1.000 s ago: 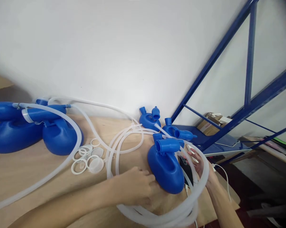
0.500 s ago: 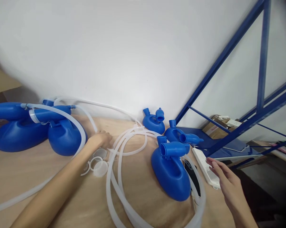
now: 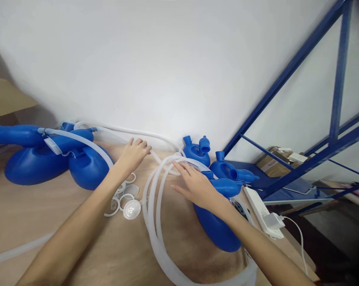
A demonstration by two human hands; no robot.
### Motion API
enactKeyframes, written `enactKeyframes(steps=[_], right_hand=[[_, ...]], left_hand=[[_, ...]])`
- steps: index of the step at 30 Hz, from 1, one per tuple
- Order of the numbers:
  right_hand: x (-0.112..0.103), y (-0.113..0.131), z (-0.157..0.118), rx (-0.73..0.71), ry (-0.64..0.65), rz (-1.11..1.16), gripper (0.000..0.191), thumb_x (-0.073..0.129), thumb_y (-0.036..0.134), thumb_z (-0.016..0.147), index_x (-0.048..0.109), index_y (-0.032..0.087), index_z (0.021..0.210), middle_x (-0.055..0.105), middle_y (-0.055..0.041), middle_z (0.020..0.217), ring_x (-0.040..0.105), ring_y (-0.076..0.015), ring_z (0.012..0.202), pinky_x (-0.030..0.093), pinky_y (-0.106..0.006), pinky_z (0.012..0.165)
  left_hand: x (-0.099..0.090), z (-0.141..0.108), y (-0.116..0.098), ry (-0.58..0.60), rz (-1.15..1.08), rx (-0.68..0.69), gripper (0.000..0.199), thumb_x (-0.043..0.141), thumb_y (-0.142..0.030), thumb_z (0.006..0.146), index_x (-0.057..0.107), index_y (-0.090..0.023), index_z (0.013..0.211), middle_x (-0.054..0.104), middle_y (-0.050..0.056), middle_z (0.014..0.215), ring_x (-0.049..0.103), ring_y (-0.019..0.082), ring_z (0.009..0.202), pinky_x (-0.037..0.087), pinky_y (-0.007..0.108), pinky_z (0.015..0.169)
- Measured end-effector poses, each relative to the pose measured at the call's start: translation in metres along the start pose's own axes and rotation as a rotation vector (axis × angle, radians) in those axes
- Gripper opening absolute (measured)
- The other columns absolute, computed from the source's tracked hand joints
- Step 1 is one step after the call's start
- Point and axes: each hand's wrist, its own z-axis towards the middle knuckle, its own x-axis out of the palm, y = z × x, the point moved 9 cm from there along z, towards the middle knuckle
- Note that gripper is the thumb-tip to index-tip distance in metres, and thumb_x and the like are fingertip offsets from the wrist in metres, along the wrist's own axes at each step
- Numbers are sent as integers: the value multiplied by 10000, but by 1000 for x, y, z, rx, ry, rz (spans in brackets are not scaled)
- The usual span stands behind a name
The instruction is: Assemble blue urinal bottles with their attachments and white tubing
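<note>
Supporting surface: our brown worktop (image 3: 116, 254) runs along a pale wall (image 3: 155, 71), with a blue metal frame (image 3: 339, 75) at the right.
Blue bottles: we see one group (image 3: 88, 171) at the left and another group (image 3: 219, 230) at the right.
White rings and discs (image 3: 132, 209): loose on the worktop, between the bottle groups.
Power strip (image 3: 257, 202): near the right edge, a plug in it.
Changed since the earlier frame: our left hand has moved up from near the rings, and our right hand has come across from beside the power strip.
Left hand (image 3: 135, 154): palm down, fingers curled around the translucent tubing (image 3: 155, 156) near the wall.
Right hand (image 3: 195, 186): reaching inward over the coiled tubing, fingers extended and released; we cannot tell whether they touch it.
</note>
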Motion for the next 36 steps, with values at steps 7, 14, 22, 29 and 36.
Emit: enactKeyframes(steps=[7, 14, 22, 29, 36], right_hand=[[71, 6, 54, -52, 108, -33, 571, 562, 568, 1009, 618, 162, 1407, 347, -218, 1685, 263, -417, 1587, 315, -619, 1232], [106, -3, 56, 25, 262, 33, 334, 527, 381, 1043, 731, 130, 1124, 473, -250, 1588, 380, -371, 1528, 346, -552, 1206], [139, -48, 46, 187, 332, 251, 453, 616, 370, 961, 637, 175, 1368, 696, -198, 1357, 634, -367, 1321, 378, -600, 1185], [130, -73, 54, 305, 132, 536, 690, 639, 429, 929, 476, 128, 1529, 559, -243, 1522, 534, -360, 1425, 368, -570, 1203], [66, -58, 87, 271, -115, 1143, 722, 229, 697, 1029, 269, 298, 1630, 549, -144, 1570, 550, -252, 1439, 480, -499, 1137]], left_hand=[[-10, 0, 4, -150, 26, -50, 164, 581, -169, 1015, 742, -182, 1043, 734, 141, 1088, 643, 304, 1081, 443, 468, 1021], [-49, -10, 32, -357, 4, -313, 307, 431, -328, 1095, 681, -211, 1230, 685, 156, 1183, 600, 325, 1105, 501, 398, 772], [-94, -32, 61, -535, -176, -494, 364, 367, -397, 1111, 657, -228, 1251, 692, 115, 1173, 606, 288, 1135, 507, 377, 891], [-115, -43, 76, -621, -486, -461, 347, 411, -408, 1078, 668, -177, 1103, 751, 93, 1090, 686, 236, 1007, 516, 335, 894], [-65, -13, 8, 65, -634, 25, 308, 532, -425, 1010, 725, -189, 1053, 778, 66, 1028, 703, 235, 919, 501, 325, 820]])
